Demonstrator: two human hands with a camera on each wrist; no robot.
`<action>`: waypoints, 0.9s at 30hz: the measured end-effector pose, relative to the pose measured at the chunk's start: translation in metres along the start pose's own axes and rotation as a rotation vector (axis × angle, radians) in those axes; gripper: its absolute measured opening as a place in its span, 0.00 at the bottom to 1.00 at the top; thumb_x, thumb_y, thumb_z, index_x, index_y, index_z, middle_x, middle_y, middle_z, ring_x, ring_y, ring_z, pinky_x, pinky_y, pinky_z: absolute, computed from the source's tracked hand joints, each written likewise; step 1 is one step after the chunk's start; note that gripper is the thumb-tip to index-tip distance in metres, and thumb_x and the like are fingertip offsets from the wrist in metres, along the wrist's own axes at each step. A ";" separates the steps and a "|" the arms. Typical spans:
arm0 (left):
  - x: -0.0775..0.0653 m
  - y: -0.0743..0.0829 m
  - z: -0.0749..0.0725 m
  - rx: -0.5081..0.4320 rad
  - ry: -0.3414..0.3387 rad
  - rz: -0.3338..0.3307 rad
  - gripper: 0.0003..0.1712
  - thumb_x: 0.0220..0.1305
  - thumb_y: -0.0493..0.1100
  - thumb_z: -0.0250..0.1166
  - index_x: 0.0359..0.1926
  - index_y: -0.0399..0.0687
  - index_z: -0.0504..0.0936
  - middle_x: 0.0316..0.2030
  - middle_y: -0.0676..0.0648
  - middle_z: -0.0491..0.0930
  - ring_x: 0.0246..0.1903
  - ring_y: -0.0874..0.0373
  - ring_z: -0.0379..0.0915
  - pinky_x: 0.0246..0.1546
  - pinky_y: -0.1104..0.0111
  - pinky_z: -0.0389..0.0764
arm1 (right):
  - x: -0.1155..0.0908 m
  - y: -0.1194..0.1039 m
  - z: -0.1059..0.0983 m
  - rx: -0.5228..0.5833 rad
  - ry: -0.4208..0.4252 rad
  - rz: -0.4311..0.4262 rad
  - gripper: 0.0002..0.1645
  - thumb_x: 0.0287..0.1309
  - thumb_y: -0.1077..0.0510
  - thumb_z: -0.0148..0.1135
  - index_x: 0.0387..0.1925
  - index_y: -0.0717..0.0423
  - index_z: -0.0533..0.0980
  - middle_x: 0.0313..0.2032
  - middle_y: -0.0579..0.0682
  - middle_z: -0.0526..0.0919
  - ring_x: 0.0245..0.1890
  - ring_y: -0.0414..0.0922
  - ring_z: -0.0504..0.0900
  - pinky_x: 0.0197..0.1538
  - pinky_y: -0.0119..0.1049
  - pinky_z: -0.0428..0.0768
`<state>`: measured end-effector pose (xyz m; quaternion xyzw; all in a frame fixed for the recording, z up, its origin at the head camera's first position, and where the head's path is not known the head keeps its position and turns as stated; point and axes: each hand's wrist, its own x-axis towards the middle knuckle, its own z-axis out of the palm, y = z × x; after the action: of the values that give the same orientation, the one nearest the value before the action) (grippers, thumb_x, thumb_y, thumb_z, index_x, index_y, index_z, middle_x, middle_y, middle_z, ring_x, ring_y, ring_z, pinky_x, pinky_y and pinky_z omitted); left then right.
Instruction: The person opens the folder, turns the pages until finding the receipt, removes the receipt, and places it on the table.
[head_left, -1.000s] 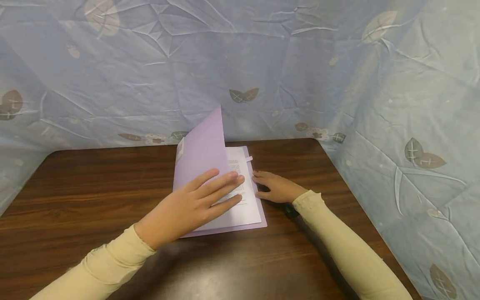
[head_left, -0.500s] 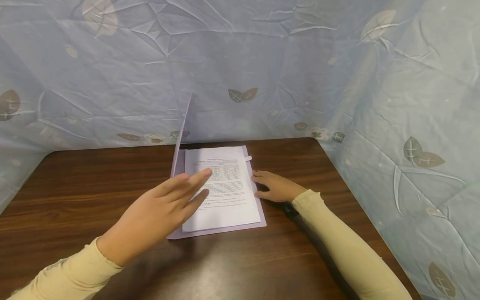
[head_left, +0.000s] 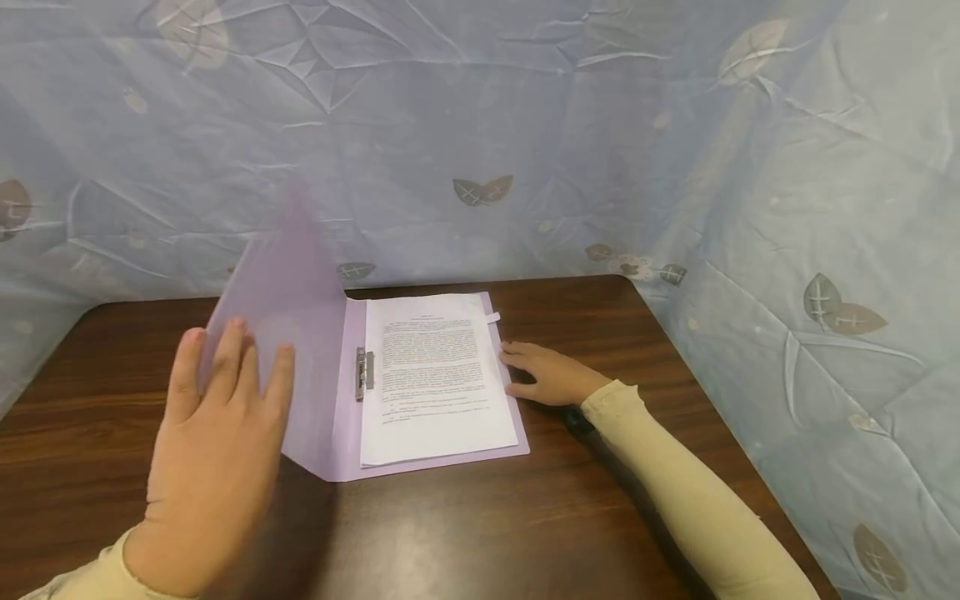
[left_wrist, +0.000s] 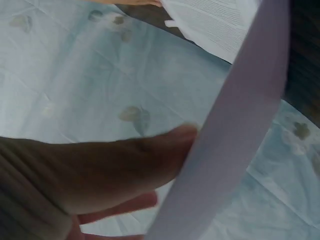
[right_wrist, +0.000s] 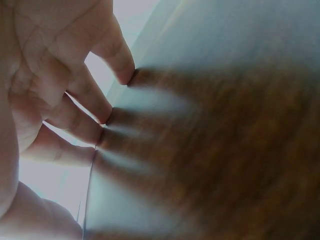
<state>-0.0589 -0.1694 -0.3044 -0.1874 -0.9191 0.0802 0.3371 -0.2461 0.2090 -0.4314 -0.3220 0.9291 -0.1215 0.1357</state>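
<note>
Presently, the printed paper (head_left: 435, 375) lies inside the purple folder (head_left: 344, 433) on the counter (head_left: 427, 533). Just left of the paper is a metal clip (head_left: 361, 373), and farther left the cover (head_left: 303, 267) stands raised and tilted. Against this cover is the left hand (head_left: 213, 458), its fingers spread and nearly straight, without a grip. Right of the paper, the right hand (head_left: 555, 375) touches the folder's edge with extended fingertips, grasping nothing.

The folder (head_left: 318, 367) looks smooth plastic, its clip (head_left: 360, 375) metal, sheets (head_left: 438, 379) matt paper, table (head_left: 427, 533) glossy wood.
</note>
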 end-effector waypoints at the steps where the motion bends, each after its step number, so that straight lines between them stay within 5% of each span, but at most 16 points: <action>1: -0.003 -0.004 0.000 0.018 -0.029 -0.021 0.29 0.52 0.23 0.62 0.59 0.29 0.79 0.54 0.20 0.77 0.68 0.31 0.65 0.78 0.45 0.45 | 0.000 0.000 0.001 0.002 -0.003 0.001 0.42 0.72 0.43 0.62 0.77 0.59 0.62 0.80 0.54 0.56 0.80 0.54 0.54 0.78 0.51 0.56; 6: -0.016 -0.024 0.013 0.070 -0.164 -0.057 0.43 0.31 0.32 0.83 0.55 0.26 0.80 0.48 0.18 0.78 0.66 0.25 0.63 0.74 0.37 0.50 | 0.001 -0.001 0.002 0.007 -0.011 0.005 0.42 0.72 0.44 0.61 0.78 0.58 0.61 0.81 0.53 0.55 0.81 0.53 0.53 0.79 0.51 0.55; 12: -0.026 -0.043 0.048 -0.017 -0.166 -0.075 0.47 0.14 0.44 0.90 0.41 0.27 0.80 0.39 0.22 0.75 0.48 0.24 0.71 0.48 0.29 0.68 | -0.001 -0.003 0.001 0.006 -0.008 0.010 0.42 0.72 0.45 0.62 0.78 0.58 0.62 0.80 0.53 0.55 0.81 0.53 0.53 0.79 0.51 0.55; 16: -0.024 -0.054 0.069 -0.130 -0.384 -0.134 0.43 0.25 0.48 0.88 0.44 0.30 0.80 0.38 0.24 0.75 0.46 0.25 0.72 0.42 0.29 0.69 | -0.002 -0.003 0.001 0.008 -0.010 0.012 0.42 0.72 0.45 0.62 0.78 0.59 0.62 0.80 0.53 0.55 0.81 0.53 0.53 0.79 0.51 0.55; 19: -0.020 -0.061 0.082 -0.214 -0.601 -0.196 0.46 0.36 0.49 0.85 0.56 0.31 0.79 0.48 0.22 0.74 0.53 0.21 0.68 0.45 0.25 0.67 | -0.002 -0.003 0.002 0.009 -0.011 0.020 0.42 0.72 0.44 0.62 0.78 0.58 0.62 0.80 0.52 0.56 0.81 0.53 0.53 0.79 0.51 0.56; 21: -0.018 -0.065 0.090 -0.248 -0.689 -0.219 0.48 0.39 0.50 0.84 0.61 0.31 0.77 0.53 0.20 0.72 0.57 0.19 0.65 0.47 0.22 0.65 | -0.002 -0.002 0.003 0.007 -0.012 0.023 0.42 0.72 0.44 0.62 0.78 0.57 0.62 0.80 0.51 0.56 0.81 0.52 0.53 0.78 0.51 0.56; 27: -0.016 -0.072 0.114 -0.317 -0.743 -0.237 0.46 0.48 0.59 0.81 0.59 0.31 0.78 0.58 0.20 0.71 0.58 0.18 0.64 0.49 0.22 0.66 | -0.002 0.000 0.004 0.019 -0.001 0.011 0.42 0.71 0.44 0.62 0.77 0.58 0.62 0.80 0.52 0.56 0.80 0.53 0.54 0.78 0.52 0.57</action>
<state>-0.1432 -0.2438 -0.3808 -0.0882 -0.9944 -0.0395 -0.0433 -0.2427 0.2098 -0.4346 -0.3158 0.9295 -0.1292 0.1397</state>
